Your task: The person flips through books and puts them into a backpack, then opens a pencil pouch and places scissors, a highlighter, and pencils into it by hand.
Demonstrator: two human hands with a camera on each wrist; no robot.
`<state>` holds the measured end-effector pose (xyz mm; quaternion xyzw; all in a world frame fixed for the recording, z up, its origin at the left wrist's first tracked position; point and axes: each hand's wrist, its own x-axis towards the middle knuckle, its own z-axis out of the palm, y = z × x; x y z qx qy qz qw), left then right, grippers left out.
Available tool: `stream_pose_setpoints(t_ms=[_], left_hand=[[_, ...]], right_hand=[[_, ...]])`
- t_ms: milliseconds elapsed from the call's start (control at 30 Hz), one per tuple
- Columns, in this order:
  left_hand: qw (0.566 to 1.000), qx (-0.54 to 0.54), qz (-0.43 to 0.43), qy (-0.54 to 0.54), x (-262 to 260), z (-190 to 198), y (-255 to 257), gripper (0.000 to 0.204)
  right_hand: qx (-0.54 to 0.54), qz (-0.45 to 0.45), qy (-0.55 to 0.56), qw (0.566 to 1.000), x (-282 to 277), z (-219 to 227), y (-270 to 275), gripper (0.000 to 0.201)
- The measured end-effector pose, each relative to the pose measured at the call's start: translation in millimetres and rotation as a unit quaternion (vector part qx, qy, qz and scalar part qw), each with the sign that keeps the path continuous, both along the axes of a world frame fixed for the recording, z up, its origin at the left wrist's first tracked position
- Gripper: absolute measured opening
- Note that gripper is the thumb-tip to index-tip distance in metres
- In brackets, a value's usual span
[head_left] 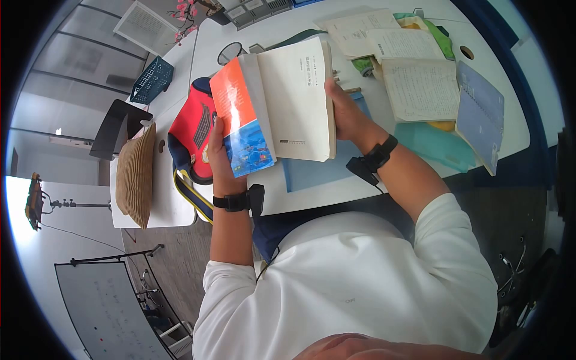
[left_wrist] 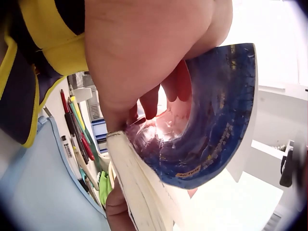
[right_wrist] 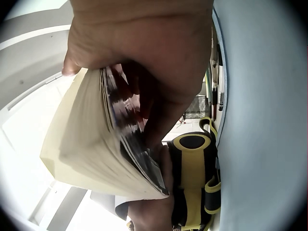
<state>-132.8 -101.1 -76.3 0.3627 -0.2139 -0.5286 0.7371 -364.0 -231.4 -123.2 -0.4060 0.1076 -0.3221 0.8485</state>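
Observation:
A paperback book [head_left: 294, 102] is held up open over the near part of the table, showing a cream page with a printed title. Its orange-and-blue cover [head_left: 239, 99] is folded out at the left. My left hand [head_left: 221, 153] grips that side, thumb on the front; in the left wrist view the blue part of the cover [left_wrist: 224, 110] bends round in a curve, with fingers behind it. On the other side my right hand [head_left: 351, 117] holds the thick page block, thumb at the page edge. The right wrist view shows its fingers curled behind the pages [right_wrist: 86, 139].
A red-and-navy bag [head_left: 195, 132] lies left of the book, near a brown cushion [head_left: 137, 174]. Beneath the book is a light blue mat or folder [head_left: 312, 174]. Open handwritten notebooks [head_left: 420, 90] and a blue spiral notebook [head_left: 482, 114] cover the right side. A mesh cup [head_left: 231, 53] stands behind.

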Motion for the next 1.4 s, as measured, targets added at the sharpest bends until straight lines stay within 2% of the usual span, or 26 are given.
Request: stream_pose_setpoints(t_ms=[133,200,233,267,300,333,400,433,500,567,633,667,733,767,800,833,867,900,933,1000,1067,1133,1200,1233,1300,1400], left_hand=[[0.998,-0.014,-0.020,0.055,14,-10,0,0.053],[0.982,-0.130,-0.128,0.038,-3,8,5,0.066],[0.963,-0.138,-0.211,0.094,0,1,2,0.072],[0.964,-0.139,-0.207,0.094,-2,-3,-2,0.072],[0.947,-0.112,-0.129,-0.272,-10,-8,-6,0.068],[0.797,-0.066,-0.033,-0.599,-19,-13,-8,0.064],[0.661,-0.067,-0.005,-0.747,-44,-2,-5,0.066],[0.643,-0.060,0.003,-0.763,-48,-7,-4,0.074],[0.655,-0.067,0.014,-0.753,-46,-8,-2,0.079],[0.665,-0.073,0.028,-0.743,-44,-10,-1,0.084],[0.828,-0.039,0.072,-0.555,-41,-16,0,0.082],[0.828,-0.038,0.074,-0.555,-41,-14,1,0.082],[0.945,0.009,-0.056,-0.321,-40,-9,8,0.071],[0.948,0.029,-0.033,-0.315,-40,-13,11,0.053],[0.950,0.027,-0.028,-0.311,-37,-14,13,0.053],[0.922,0.018,0.007,-0.386,-34,-13,15,0.047],[0.888,0.009,0.045,-0.457,-32,-11,17,0.042],[0.891,0.006,0.058,-0.449,-28,-8,18,0.042],[0.869,-0.002,0.085,-0.487,-24,-5,19,0.038],[0.849,-0.005,0.119,-0.515,-19,3,26,0.034],[0.807,0.007,0.170,-0.566,-17,11,32,0.033],[0.826,-0.012,0.168,-0.538,-14,4,33,0.033],[0.907,-0.050,0.074,-0.410,-14,-4,36,0.035],[0.909,-0.052,0.081,-0.405,-13,-6,40,0.035],[0.863,-0.014,0.009,-0.506,-12,-2,51,0.039],[0.824,0.046,-0.016,-0.565,-5,8,66,0.043]], right_hand=[[-0.003,0.007,-0.006,1.000,2,0,-1,0.112],[-0.009,0.014,-0.015,1.000,4,-6,-4,0.112],[-0.010,0.029,-0.023,0.999,4,-10,-6,0.111],[-0.010,0.046,-0.030,0.998,5,-14,-6,0.111],[-0.010,0.050,-0.029,0.998,7,-15,-5,0.111],[0.006,0.060,-0.057,0.997,9,-17,-3,0.106],[0.021,0.072,-0.080,0.994,10,-14,-1,0.101],[0.016,0.051,-0.030,0.998,8,-8,-1,0.094],[0.041,0.015,0.001,0.999,8,-2,2,0.067],[0.040,0.014,-0.005,0.999,8,-4,-2,0.062],[0.039,0.014,-0.014,0.999,9,-4,-3,0.058],[0.024,0.004,-0.014,1.000,9,-2,0,0.055],[0.008,-0.002,-0.012,1.000,10,0,4,0.053],[0.006,-0.002,-0.004,1.000,11,0,6,0.052],[0.002,-0.001,0.006,1.000,11,0,7,0.051],[-0.004,0.005,0.011,1.000,10,1,10,0.051],[-0.140,-0.024,0.083,0.986,10,2,12,0.049],[-0.275,-0.050,0.150,0.949,11,6,14,0.046],[-0.283,-0.038,0.154,0.946,12,13,17,0.046],[-0.457,-0.073,0.263,0.846,13,33,29,0.042],[-0.426,-0.045,0.292,0.855,13,48,41,0.040],[-0.396,-0.025,0.323,0.859,9,56,50,0.039],[-0.345,-0.068,0.330,0.876,0,60,55,0.038],[-0.351,-0.063,0.333,0.873,-4,59,56,0.038],[-0.290,-0.092,0.283,0.909,-13,51,60,0.040],[-0.297,-0.097,0.305,0.900,-16,46,77,0.046]])
